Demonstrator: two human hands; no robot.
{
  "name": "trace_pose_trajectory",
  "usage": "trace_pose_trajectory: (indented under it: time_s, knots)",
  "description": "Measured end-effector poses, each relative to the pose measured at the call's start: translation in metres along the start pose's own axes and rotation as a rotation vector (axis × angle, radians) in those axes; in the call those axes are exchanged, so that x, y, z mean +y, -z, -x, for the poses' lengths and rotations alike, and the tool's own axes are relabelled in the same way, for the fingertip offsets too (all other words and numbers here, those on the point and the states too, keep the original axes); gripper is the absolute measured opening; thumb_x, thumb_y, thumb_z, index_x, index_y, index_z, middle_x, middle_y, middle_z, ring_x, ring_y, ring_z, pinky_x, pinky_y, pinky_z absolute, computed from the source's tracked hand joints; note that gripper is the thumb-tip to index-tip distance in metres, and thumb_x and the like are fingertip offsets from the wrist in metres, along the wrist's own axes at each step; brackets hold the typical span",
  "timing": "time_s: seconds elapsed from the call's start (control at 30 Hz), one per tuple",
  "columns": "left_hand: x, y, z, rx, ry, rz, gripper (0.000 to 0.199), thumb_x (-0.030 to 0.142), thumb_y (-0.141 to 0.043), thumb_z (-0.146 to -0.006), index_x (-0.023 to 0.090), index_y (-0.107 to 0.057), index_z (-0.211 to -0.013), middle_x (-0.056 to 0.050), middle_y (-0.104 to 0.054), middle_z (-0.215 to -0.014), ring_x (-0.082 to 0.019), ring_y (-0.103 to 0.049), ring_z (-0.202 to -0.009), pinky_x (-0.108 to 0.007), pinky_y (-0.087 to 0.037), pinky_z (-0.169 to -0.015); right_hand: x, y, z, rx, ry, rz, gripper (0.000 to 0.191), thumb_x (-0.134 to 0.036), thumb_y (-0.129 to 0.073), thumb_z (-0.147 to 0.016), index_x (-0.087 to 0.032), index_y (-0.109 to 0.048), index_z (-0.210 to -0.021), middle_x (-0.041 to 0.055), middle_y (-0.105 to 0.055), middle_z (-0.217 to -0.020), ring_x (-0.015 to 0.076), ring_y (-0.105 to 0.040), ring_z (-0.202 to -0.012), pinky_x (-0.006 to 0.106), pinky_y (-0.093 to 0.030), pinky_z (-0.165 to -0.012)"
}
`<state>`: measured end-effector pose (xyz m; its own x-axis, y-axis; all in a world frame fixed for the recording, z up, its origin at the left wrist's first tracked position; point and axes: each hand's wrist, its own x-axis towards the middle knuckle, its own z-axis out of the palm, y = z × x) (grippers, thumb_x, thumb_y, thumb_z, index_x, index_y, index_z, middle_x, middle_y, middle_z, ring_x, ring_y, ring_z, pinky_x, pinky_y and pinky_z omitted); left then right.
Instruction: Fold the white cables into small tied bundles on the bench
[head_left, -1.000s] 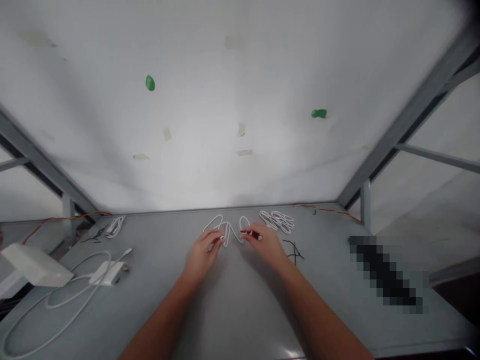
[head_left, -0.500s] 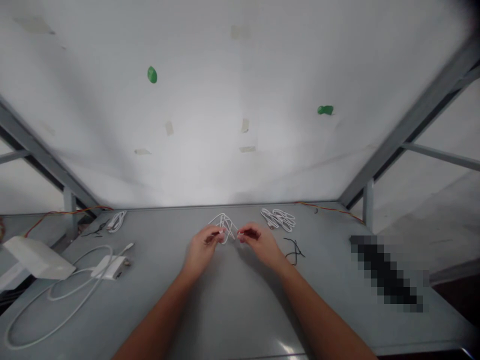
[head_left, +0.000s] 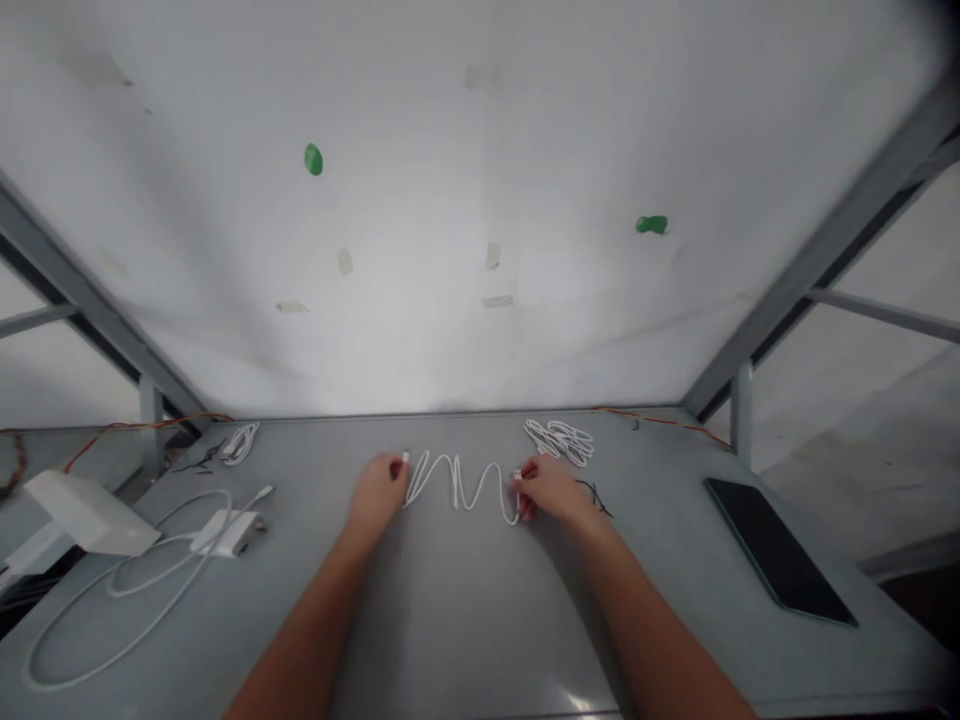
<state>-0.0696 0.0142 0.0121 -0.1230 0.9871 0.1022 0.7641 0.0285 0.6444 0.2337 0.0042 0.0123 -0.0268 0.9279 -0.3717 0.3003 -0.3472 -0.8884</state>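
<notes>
A thin white cable [head_left: 455, 482] lies in loose zigzag waves on the grey table [head_left: 465, 600], between my two hands. My left hand [head_left: 377, 492] pinches one end, where a small white connector shows at the fingertips. At the other end, my right hand [head_left: 546, 487] has its fingers closed on the white plug. Behind my right hand lies a coiled white cable [head_left: 559, 440], and black ties [head_left: 595, 497] are partly covered by that wrist.
A dark tablet [head_left: 780, 550] lies at the right. On the left are a white adapter [head_left: 225, 533] with a long looped cable, a white box [head_left: 91, 512], a small coiled cable [head_left: 241, 443] and black ties [head_left: 201, 462]. A white wall panel [head_left: 420, 200] rises behind.
My hands have moved apart, left and right, and the bunched cable between them has spread into waves. The view has shifted slightly.
</notes>
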Motion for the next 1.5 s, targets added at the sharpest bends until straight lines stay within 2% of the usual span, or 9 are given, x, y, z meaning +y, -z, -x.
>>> trace_pose_trajectory:
  time_s: [0.23, 0.47, 0.6, 0.73, 0.9, 1.07, 1.17, 1.33, 1.5]
  knots:
    - [0.046, -0.065, 0.045, -0.185, -0.378, 0.109, 0.033, 0.032, -0.043, -0.104, 0.018, -0.07, -0.093, -0.011, -0.071, -0.097, -0.024, -0.064, -0.094, -0.037, -0.048, -0.09, -0.003, -0.052, 0.013, -0.316, 0.164, -0.366, 0.053, -0.024, -0.091, -0.062, -0.021, -0.054, -0.1, -0.0024, -0.073, -0.075, 0.0176, -0.069, -0.053, 0.03, -0.059, -0.052]
    - [0.054, -0.051, 0.043, -0.134, -0.21, 0.395, 0.042, 0.046, -0.04, -0.107, 0.02, -0.073, -0.114, -0.008, -0.078, -0.099, -0.022, -0.07, -0.088, -0.033, -0.051, -0.081, -0.015, -0.056, 0.013, -0.387, 0.228, -0.679, 0.04, -0.03, -0.083, -0.067, -0.018, -0.065, -0.1, 0.0015, -0.073, -0.079, 0.0191, -0.071, -0.064, 0.032, -0.06, -0.06]
    - [0.057, -0.045, 0.042, -0.089, -0.253, 0.384, 0.041, 0.047, -0.049, -0.104, 0.022, -0.08, -0.11, -0.008, -0.075, -0.094, -0.022, -0.07, -0.085, -0.033, -0.052, -0.079, -0.016, -0.063, 0.011, -0.446, 0.193, -0.687, 0.04, -0.057, -0.066, -0.086, -0.018, -0.065, -0.091, 0.0037, -0.07, -0.068, 0.0188, -0.066, -0.056, 0.027, -0.049, -0.046]
    - [0.058, -0.045, 0.043, -0.099, -0.328, 0.366, 0.037, 0.047, -0.055, -0.101, 0.025, -0.084, -0.104, -0.006, -0.07, -0.091, -0.02, -0.068, -0.078, -0.031, -0.052, -0.073, -0.013, -0.075, 0.012, -0.304, 0.193, -0.675, 0.051, -0.071, -0.067, -0.086, -0.02, -0.061, -0.087, -0.0011, -0.064, -0.063, 0.0141, -0.058, -0.047, 0.023, -0.034, -0.038]
    - [0.057, -0.049, 0.044, -0.06, -0.27, 0.407, 0.042, 0.05, -0.046, -0.105, 0.022, -0.073, -0.121, -0.009, -0.076, -0.112, -0.023, -0.07, -0.101, -0.036, -0.054, -0.092, -0.01, -0.077, 0.008, -0.049, 0.271, -0.702, 0.044, -0.063, -0.076, -0.08, -0.022, -0.059, -0.081, -0.0031, -0.061, -0.064, 0.0127, -0.053, -0.05, 0.024, -0.037, -0.043]
    - [0.055, -0.055, 0.045, -0.233, -0.293, 0.381, 0.051, 0.053, -0.028, -0.109, 0.022, -0.069, -0.107, -0.006, -0.077, -0.093, -0.022, -0.071, -0.09, -0.035, -0.052, -0.088, -0.01, -0.076, 0.007, -0.039, 0.243, -0.628, 0.04, -0.063, -0.063, -0.089, -0.024, -0.053, -0.083, -0.0028, -0.061, -0.065, 0.0153, -0.055, -0.054, 0.026, -0.039, -0.045]
    - [0.051, -0.055, 0.042, -0.241, -0.257, 0.301, 0.05, 0.054, -0.032, -0.108, 0.024, -0.063, -0.084, -0.005, -0.072, -0.079, -0.023, -0.066, -0.076, -0.034, -0.048, -0.077, -0.016, -0.056, 0.01, -0.052, 0.3, -0.303, 0.033, -0.056, -0.052, -0.098, -0.025, -0.053, -0.086, -0.0011, -0.063, -0.066, 0.0176, -0.057, -0.059, 0.028, -0.043, -0.054]
    - [0.044, -0.053, 0.034, -0.178, -0.178, 0.271, 0.044, 0.051, -0.037, -0.105, 0.024, -0.057, -0.077, -0.005, -0.068, -0.075, -0.023, -0.063, -0.074, -0.032, -0.043, -0.07, -0.019, 0.038, 0.017, 0.354, 0.451, 0.414, 0.008, -0.014, -0.071, -0.078, -0.021, -0.069, -0.081, 0.0048, -0.07, -0.082, 0.0201, -0.061, -0.08, 0.03, -0.044, -0.075]
    - [0.043, -0.05, 0.031, -0.238, -0.116, 0.278, 0.044, 0.048, -0.035, -0.105, 0.023, -0.056, -0.076, -0.001, -0.06, -0.065, -0.02, -0.057, -0.063, -0.03, -0.038, -0.062, -0.001, 0.099, 0.028, 0.065, 0.131, 0.675, 0.024, 0.0, -0.08, -0.053, -0.021, -0.076, -0.065, 0.0003, -0.067, -0.063, 0.017, -0.057, -0.06, 0.028, -0.037, -0.06]
